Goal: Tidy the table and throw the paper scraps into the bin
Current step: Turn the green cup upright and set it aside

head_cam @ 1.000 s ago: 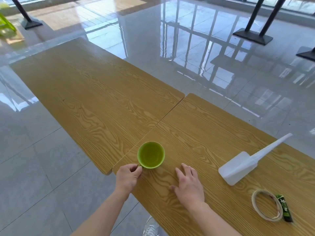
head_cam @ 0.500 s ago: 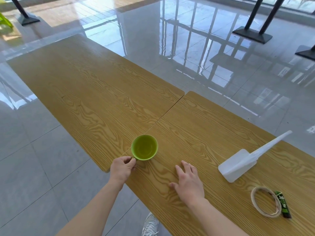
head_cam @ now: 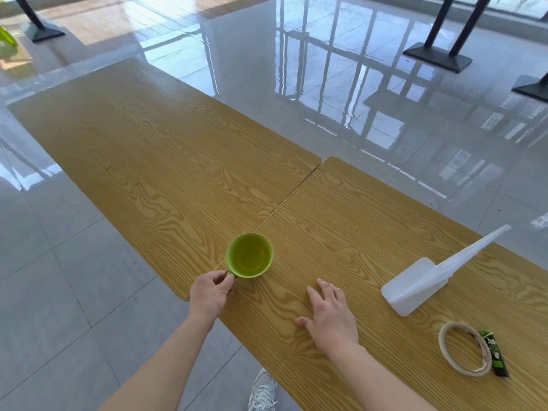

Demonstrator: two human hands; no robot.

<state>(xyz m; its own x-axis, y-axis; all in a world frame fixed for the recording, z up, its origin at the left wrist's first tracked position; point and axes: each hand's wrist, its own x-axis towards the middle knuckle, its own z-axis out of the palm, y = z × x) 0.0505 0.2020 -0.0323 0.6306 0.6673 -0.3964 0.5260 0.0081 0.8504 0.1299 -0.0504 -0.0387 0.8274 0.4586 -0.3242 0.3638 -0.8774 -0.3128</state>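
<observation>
A green cup (head_cam: 249, 255) stands upright and empty on the wooden table (head_cam: 341, 232), right at the seam between two tabletops near the front edge. My left hand (head_cam: 211, 291) pinches the cup's handle from the near side. To its right my right hand (head_cam: 330, 314) lies flat on the tabletop, palm down, fingers spread, holding nothing. No paper scraps and no bin show in this view.
A white plastic dustpan (head_cam: 421, 281) lies on the table at the right, handle pointing away. Nearer the front right are a roll of tape (head_cam: 464, 353) and a small green packet (head_cam: 494, 353). Dark table bases (head_cam: 437, 57) stand on the glossy tiled floor beyond.
My left hand has slid the green cup a little to the left, towards the seam. The right hand has stayed flat in the same spot.
</observation>
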